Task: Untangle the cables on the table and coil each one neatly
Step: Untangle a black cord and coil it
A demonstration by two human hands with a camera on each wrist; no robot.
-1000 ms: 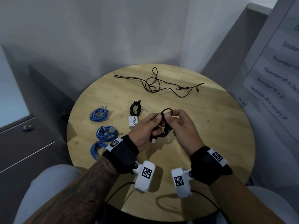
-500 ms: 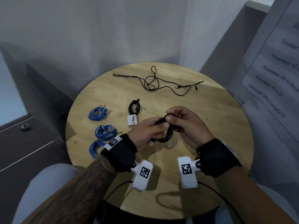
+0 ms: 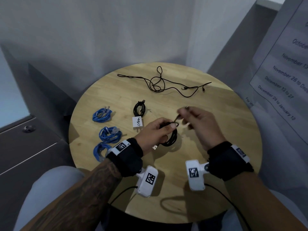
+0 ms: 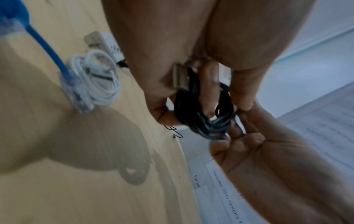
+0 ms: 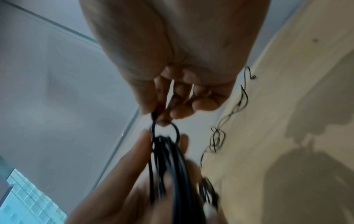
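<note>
A black cable coil point(image 3: 172, 139) hangs above the round wooden table point(image 3: 225, 130), and my left hand point(image 3: 168, 129) grips it with the thumb on top. Its USB plug point(image 3: 155, 147) sticks out below the palm. My right hand point(image 3: 180, 116) pinches the coil's free end just up and right of the bundle. The left wrist view shows the coil point(image 4: 206, 118) wrapped over my fingers, with the plug point(image 4: 181, 78) beside them. In the right wrist view my thumb and forefinger pinch the strand above the coil point(image 5: 168, 163). A loose tangle of thin black cables point(image 3: 160, 82) lies at the far side.
At the left lie three blue coils point(image 3: 102, 114), point(image 3: 110, 134), point(image 3: 100, 150). A coiled black cable point(image 3: 139, 109) with a white charger point(image 3: 137, 123) lies left of my hands. A white coil point(image 4: 95, 78) shows in the left wrist view. A wall stands behind and a printed notice point(image 3: 283, 72) hangs on the right.
My right hand has drawn away from the bundle, up and to the right, pulling the cable's end out. The left hand keeps its hold on the coil.
</note>
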